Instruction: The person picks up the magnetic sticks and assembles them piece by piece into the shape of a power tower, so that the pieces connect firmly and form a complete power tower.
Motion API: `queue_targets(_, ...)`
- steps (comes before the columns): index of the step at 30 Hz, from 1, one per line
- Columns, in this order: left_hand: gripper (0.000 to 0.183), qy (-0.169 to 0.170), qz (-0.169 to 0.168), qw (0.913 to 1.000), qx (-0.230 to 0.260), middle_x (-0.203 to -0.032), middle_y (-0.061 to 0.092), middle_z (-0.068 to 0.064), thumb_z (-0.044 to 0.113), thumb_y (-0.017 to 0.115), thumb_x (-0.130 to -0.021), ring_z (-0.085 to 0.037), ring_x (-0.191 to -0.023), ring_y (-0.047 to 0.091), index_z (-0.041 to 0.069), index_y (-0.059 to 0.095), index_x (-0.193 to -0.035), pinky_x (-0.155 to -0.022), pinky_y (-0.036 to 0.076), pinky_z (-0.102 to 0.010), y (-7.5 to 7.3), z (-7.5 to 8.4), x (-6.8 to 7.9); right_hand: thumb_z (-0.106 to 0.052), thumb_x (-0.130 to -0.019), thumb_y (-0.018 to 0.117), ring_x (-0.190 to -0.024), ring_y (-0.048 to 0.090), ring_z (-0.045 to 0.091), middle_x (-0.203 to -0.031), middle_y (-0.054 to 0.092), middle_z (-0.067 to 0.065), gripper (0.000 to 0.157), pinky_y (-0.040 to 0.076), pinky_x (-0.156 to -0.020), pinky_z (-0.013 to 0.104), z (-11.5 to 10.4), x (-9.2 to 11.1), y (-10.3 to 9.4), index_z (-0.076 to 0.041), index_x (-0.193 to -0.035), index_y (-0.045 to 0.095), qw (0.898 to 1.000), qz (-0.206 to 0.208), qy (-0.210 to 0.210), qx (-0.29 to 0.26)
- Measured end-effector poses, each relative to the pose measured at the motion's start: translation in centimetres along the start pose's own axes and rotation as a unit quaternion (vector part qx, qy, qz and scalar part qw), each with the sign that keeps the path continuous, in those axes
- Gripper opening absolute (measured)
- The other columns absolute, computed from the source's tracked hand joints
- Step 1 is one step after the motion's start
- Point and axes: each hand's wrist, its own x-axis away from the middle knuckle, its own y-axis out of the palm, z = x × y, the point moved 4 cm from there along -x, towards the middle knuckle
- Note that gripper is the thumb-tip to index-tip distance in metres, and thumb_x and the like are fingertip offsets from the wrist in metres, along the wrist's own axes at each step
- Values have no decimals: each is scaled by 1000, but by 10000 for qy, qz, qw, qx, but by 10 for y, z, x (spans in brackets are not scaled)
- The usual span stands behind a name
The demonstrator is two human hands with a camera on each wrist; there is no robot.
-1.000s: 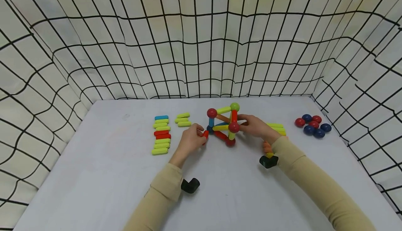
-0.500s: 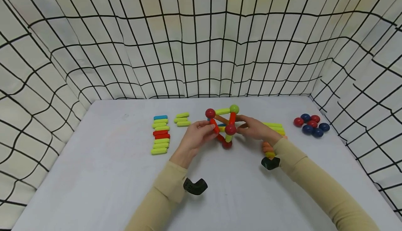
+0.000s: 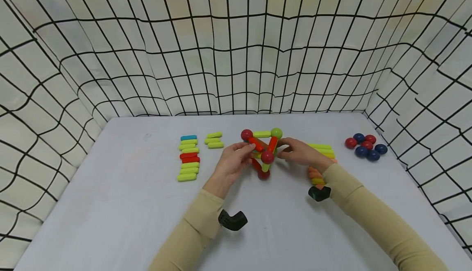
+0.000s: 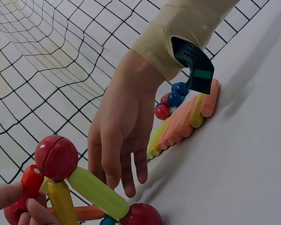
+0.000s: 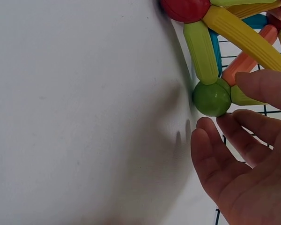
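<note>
A frame of coloured sticks joined by balls stands mid-table, with a light green ball [image 3: 276, 133] and a red ball [image 3: 246, 135] at its top and another red ball [image 3: 263, 173] low at the front. My left hand [image 3: 231, 164] pinches a red stick [image 4: 33, 182] between thumb and fingers; its far end points into the frame near the front red ball [image 3: 267, 157]. On the other side, my right hand [image 3: 300, 153] has its fingers loosely extended. In the right wrist view its fingertips sit right at a green ball [image 5: 212, 99], thumb beside a yellow stick [image 5: 246, 37].
To the left lies a column of sticks, blue, yellow-green and red [image 3: 189, 160], with a few yellow-green sticks [image 3: 214, 140] beside it. Yellow and orange sticks [image 3: 320, 147] lie partly behind the right forearm. Loose red and blue balls [image 3: 366, 145] sit far right. Black netting encloses the table.
My left hand has brought the red stick up from the table and rightward into the frame. The frame has tilted and shifted slightly, while my right hand has stayed beside it.
</note>
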Motion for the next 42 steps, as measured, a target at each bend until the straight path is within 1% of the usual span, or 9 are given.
queue_targets(7,37,-26,-73,9999,-110,-93,59,-6,17,70,-91,-17,-79,54,2,54,-121,-67,50,-21,1,-1,3,-25,-95,61,-122,54,31,-142,49,11,50,45,-101,48,-3,-2,2,-10,-141,49,9999,-9,140,-88)
queue_targets(15,37,24,-89,9998,-172,-96,57,-6,16,71,-90,-16,-75,52,1,53,-118,-63,50,-20,6,-4,10,-20,-97,55,-115,57,35,-137,52,18,44,49,-95,46,-5,-9,6,-2,-137,49,9995,216,179,108)
queue_targets(20,38,132,7,9998,-164,-93,58,-7,16,73,-89,-14,-69,51,0,51,-116,-60,49,-19,11,-8,12,-20,-97,54,-118,55,38,-137,53,20,40,48,-96,50,-6,-12,8,-3,-133,54,9988,415,250,94)
queue_targets(27,38,121,63,9996,-248,-89,59,-6,17,73,-89,-16,-71,52,2,50,-115,-60,49,-19,12,-10,15,-20,-98,55,-120,53,38,-138,52,18,39,47,-98,50,-5,-15,11,-6,-135,56,9988,378,326,-5)
queue_targets(29,41,194,43,9995,-264,-90,62,-6,18,73,-89,-17,-73,54,1,48,-118,-61,50,-19,12,-10,16,-21,-98,54,-121,53,38,-139,52,19,40,47,-98,51,-5,-14,10,-6,-135,56,9986,372,366,12)
queue_targets(32,50,363,189,9984,-389,-99,66,-8,22,72,-90,-16,-71,55,4,42,-125,-64,50,-20,12,-11,18,-24,-99,55,-118,55,36,-141,50,19,41,49,-96,48,-5,-15,10,-6,-136,56,9983,378,444,72)
queue_targets(35,55,655,273,9958,-577,-99,68,-10,26,69,-92,-18,-70,57,12,33,-132,-66,50,-21,12,-12,22,-26,-99,55,-111,57,33,-140,50,19,42,51,-92,44,-5,-16,10,-6,-136,55,9978,376,533,96)
queue_targets(38,55,1019,-4,9930,-602,-99,68,-10,22,66,-94,-22,-71,57,19,29,-134,-64,49,-24,12,-12,25,-26,-98,56,-105,59,31,-137,52,19,43,52,-89,42,-6,-15,10,-5,-136,55,9975,396,577,66)
queue_targets(42,55,1384,-766,9843,-782,-113,65,-10,15,65,-93,-24,-72,57,21,37,-140,-59,45,-24,15,-16,27,-25,-98,55,-99,60,29,-132,55,19,42,53,-86,40,-5,-15,11,-4,-135,55,9972,418,612,38)
